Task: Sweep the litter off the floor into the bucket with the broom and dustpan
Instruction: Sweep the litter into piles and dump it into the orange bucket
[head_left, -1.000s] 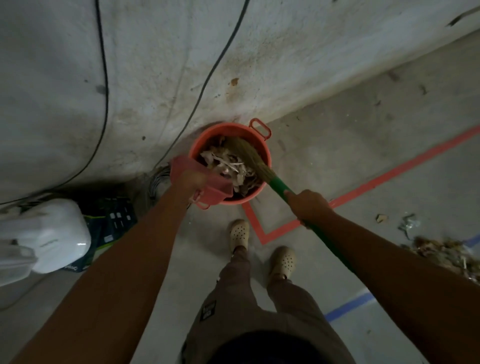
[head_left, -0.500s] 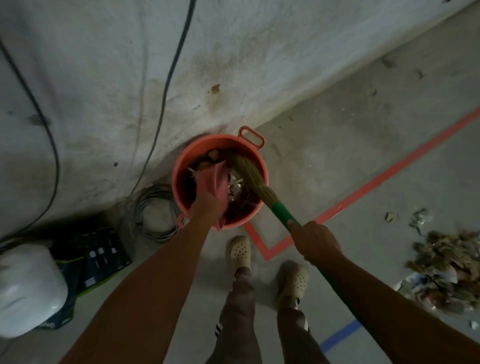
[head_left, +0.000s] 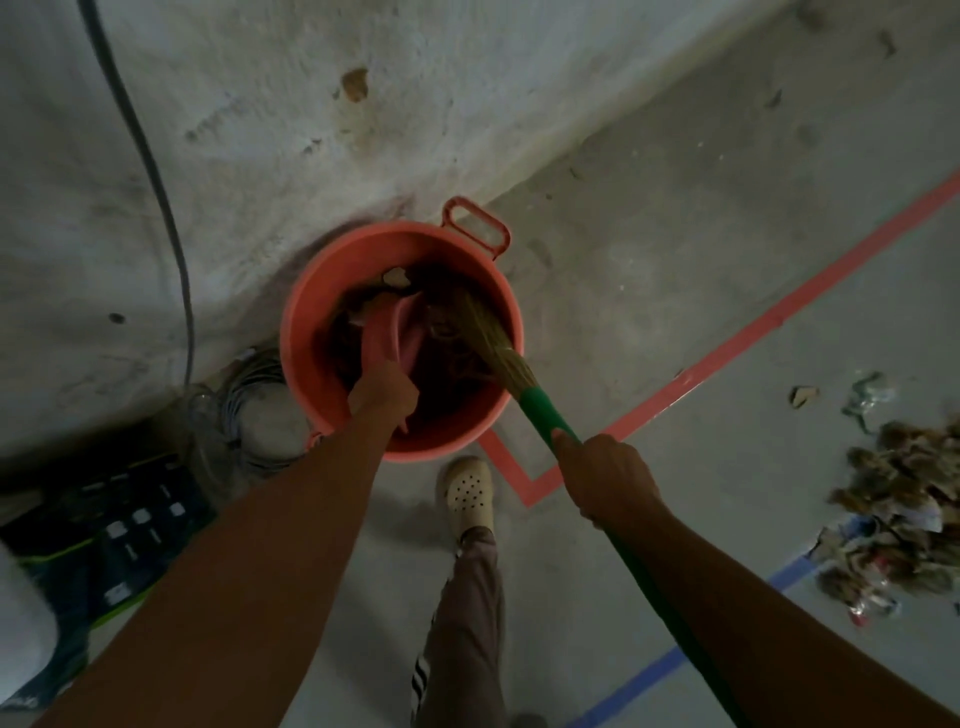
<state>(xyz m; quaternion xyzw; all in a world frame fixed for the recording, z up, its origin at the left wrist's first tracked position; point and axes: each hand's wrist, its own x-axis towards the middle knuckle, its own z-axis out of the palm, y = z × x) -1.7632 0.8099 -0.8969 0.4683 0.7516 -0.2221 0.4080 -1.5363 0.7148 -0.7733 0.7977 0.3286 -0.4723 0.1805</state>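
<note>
emptying looks to be the step in hand: the left hand (head_left: 382, 395) grips the pink plastic dustpan (head_left: 387, 332), tipped steeply inside the round orange plastic bucket (head_left: 311, 306) at centre frame. the right hand (head_left: 605, 475) is curled round the green handle of the straw-bristled broom (head_left: 543, 413), whose bristles sit in the bucket beside the pan. next, i judge, both tools must lift out towards the brown litter pile (head_left: 909, 509) at the right edge, well apart from both hands.

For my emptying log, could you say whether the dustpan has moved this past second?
Yes: the dustpan moved from the near-left rim of the bucket down inside it.
</note>
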